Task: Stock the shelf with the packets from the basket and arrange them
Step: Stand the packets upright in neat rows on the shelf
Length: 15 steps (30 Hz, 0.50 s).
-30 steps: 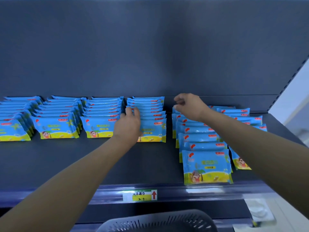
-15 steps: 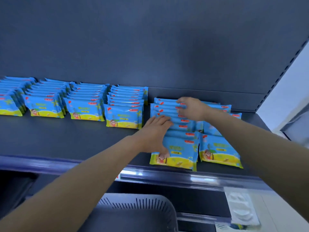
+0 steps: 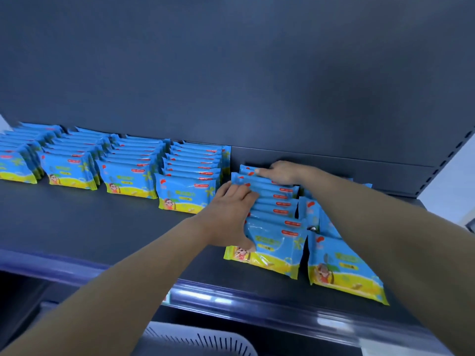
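The dark grey back panel (image 3: pixel 231 73) rises flat behind the shelf (image 3: pixel 90 227) and fills the upper part of the view. A slotted upright (image 3: pixel 447 155) runs diagonally along its right edge, with a pale wall (image 3: pixel 460 181) beyond it. A glossy rail (image 3: pixel 257 301) caps the shelf's front edge.

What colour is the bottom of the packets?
Yellow, below bright blue, seen best in the head view on the front packet.
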Tool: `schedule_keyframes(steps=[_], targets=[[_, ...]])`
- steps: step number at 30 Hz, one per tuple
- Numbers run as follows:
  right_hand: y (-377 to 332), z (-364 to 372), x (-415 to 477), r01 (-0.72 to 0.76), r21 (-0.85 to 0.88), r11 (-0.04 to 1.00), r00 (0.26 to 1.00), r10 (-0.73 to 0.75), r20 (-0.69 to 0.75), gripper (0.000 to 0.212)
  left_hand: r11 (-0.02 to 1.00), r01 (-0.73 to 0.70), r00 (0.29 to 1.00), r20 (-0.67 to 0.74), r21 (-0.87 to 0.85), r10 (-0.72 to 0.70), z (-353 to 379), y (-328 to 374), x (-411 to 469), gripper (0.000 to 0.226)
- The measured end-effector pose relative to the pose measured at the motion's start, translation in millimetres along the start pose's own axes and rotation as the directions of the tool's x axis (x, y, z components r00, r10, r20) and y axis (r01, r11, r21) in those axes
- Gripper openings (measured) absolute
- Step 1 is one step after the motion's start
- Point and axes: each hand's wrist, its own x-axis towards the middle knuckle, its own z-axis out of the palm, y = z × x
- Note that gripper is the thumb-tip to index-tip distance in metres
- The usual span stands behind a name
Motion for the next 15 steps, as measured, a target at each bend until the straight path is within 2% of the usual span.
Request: schedule_keyframes(steps=[2, 7, 12, 15], targets=[[-3, 1, 8, -0.023, 0.006, 1.000, 1.000, 0.023, 0.005, 0.065, 1.000, -0.016, 0.999, -0.029, 0.005, 0.017, 0, -3, 4, 0.103], [-10, -2, 11, -0.062, 0.001, 0.998, 0.997, 0.062, 0.040, 0.058, 0.999, -0.030, 0.998, 0.053, -0.015, 0.031, 2, -10, 16, 0.103], [-16, 1, 11, -0.050, -0.043, 0.998, 0.998, 0.052, 0.038, 0.055, 0.997, -0.077, 0.996, 0.034, 0.014, 0.077, -2, -14, 21, 0.095], [-15, 2, 11, -0.073, -0.022, 0.997, 0.997, 0.073, -0.029, 0.055, 0.996, -0.091, 0.995, 0.040, 0.024, 0.090, -1, -14, 22, 0.096]])
